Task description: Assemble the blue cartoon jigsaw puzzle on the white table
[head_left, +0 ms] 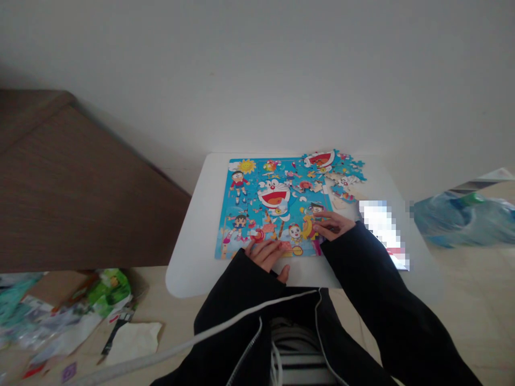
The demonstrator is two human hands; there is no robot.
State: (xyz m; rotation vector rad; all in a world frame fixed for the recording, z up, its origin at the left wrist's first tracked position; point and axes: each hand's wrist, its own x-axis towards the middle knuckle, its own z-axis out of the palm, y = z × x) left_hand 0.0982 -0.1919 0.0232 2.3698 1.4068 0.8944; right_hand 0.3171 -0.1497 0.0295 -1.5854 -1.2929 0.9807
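A colourful cartoon jigsaw puzzle (249, 185), mostly blue, lies on a small white table (189, 244). A large blue-and-white cat figure fills its middle. My left hand (266, 255) rests flat on the puzzle's lower edge, fingers stretched out and holding nothing. Over the lower right part, beside a yellow figure, my right hand (333, 225) has its fingers bent down and drawn together. Whatever is between those fingertips is too small or hidden to name. A heap of loose puzzle pieces (348, 174) overlaps the puzzle's upper right corner.
A lit, pixelated screen-like device (380, 230) lies right of my right forearm. The table backs onto a pale wall (257, 80). Brown furniture (88, 198) stands at left, above bags and a cardboard box (58, 287) on the floor. A bluish plastic bag (462, 214) is at right.
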